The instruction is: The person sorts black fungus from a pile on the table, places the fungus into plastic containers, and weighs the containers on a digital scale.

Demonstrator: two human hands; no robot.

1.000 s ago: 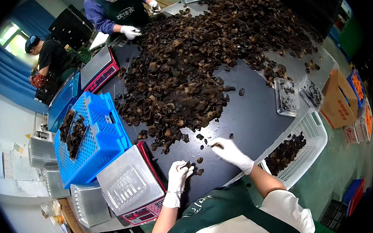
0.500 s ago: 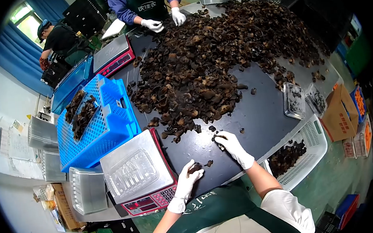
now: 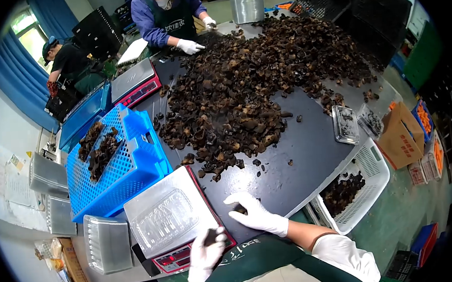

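A big heap of dark brown wood-ear fungus (image 3: 229,104) covers much of the dark table (image 3: 309,151). My left hand (image 3: 207,252), in a white glove, is closed on a dark fungus piece (image 3: 210,237) by the front corner of the red-edged scale (image 3: 149,205). A clear plastic tray (image 3: 166,217) lies on that scale's plate. My right hand (image 3: 252,213), gloved too, is at the table's near edge, curved over a dark piece (image 3: 240,209). Its fingers are partly bent round that piece.
Blue crates (image 3: 114,163) bearing fungus stand left, beside stacked clear trays (image 3: 108,244). A white basket (image 3: 366,189) with fungus stands right, below two clear boxes (image 3: 345,125). A co-worker (image 3: 169,18) in white gloves works across the heap; another person (image 3: 71,65) bends farther left.
My left hand has moved down and left with a fungus piece. My right hand has come left and down, towards my left hand. The co-worker's hands have shifted, and the view has tilted.
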